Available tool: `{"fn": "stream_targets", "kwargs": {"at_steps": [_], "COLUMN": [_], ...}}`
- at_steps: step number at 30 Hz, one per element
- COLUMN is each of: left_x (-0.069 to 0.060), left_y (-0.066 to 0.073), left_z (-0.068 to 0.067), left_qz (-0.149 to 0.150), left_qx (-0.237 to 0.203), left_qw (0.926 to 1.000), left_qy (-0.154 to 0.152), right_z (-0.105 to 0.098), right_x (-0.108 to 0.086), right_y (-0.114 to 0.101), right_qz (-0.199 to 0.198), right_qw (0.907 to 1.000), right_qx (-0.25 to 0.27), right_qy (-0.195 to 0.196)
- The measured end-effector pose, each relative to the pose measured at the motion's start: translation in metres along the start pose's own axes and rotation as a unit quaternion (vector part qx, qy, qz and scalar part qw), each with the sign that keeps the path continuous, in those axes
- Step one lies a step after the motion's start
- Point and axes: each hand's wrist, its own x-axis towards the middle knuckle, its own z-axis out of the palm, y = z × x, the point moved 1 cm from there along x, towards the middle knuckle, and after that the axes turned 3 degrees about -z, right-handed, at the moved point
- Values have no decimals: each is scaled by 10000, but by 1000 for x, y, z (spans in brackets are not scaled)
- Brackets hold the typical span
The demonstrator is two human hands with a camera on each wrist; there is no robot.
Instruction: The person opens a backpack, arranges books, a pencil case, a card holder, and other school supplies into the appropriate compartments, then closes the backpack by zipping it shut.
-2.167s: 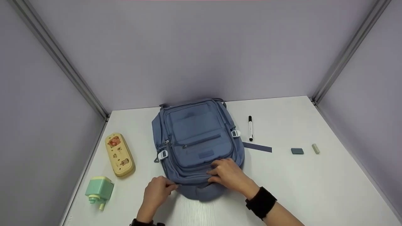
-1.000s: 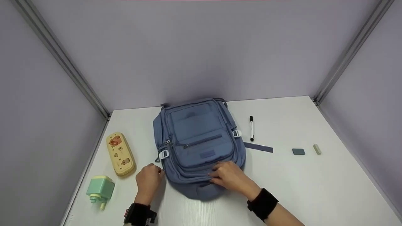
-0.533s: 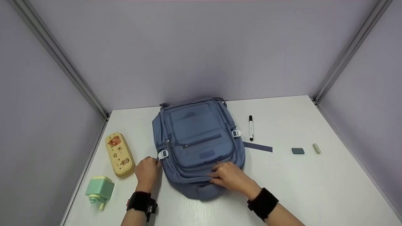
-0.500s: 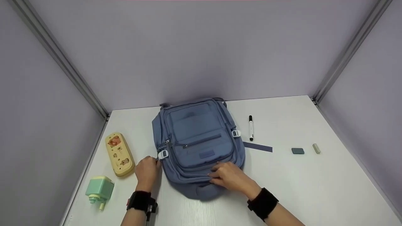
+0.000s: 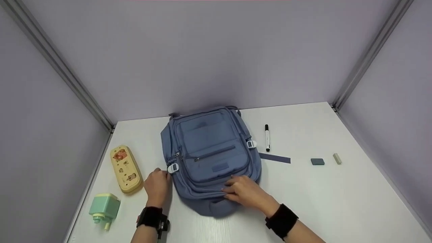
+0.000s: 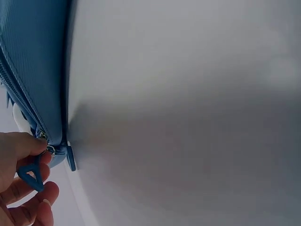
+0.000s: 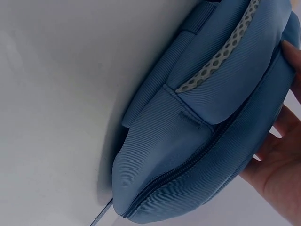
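Observation:
A blue backpack (image 5: 209, 135) lies front side up on the white table. At its left side, below the white buckle (image 5: 173, 168), is my left hand (image 5: 157, 187). In the left wrist view, thumb and fingertips pinch the cord of a zipper pull (image 6: 33, 178) near the slider; its triangular loop hangs between the fingers. The zipper (image 6: 18, 89) runs along the bag's side from there. My right hand (image 5: 248, 192) grips the fabric at the bag's lower front edge. In the right wrist view, its fingers lie against the padded compartment (image 7: 235, 150).
A yellow pencil case (image 5: 125, 168) and a green pencil sharpener (image 5: 105, 206) stand to the left. On the right lie a marker (image 5: 267, 138), a dark flat strip (image 5: 275, 157), a dark eraser-like block (image 5: 317, 161) and a small pale stick (image 5: 337, 158). Walls (image 5: 202, 54) enclose the table.
My left hand has travelled from the bag's lower front edge round the corner and up its left side. My right hand stays on the front edge. Over the last half second both are nearly still.

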Motion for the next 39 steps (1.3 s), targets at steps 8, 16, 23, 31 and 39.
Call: {"fn": "stream_targets", "kwargs": {"at_steps": [8,16,23,31,39], "left_x": [2,10,19,28,44], "left_y": [-3,-7,-5,4,14], "left_z": [3,7,8,-11,-11], "left_qz": [109,268,146,225,437], "left_qx": [36,32,-59,-288,-350], "left_qw": [9999,9994,9998,9978,9973], "left_qy": [80,210,74,-548,-472], "right_z": [3,3,-2,-12,-17], "right_x": [-1,-3,-4,-8,-5], "right_y": [-1,1,1,4,17], "right_qz": [-150,-194,-50,827,1241], "right_qw": [9999,9998,9999,9953,9907], "right_qx": [1,5,76,436,-492], "right_qy": [86,67,-81,-240,256]}}
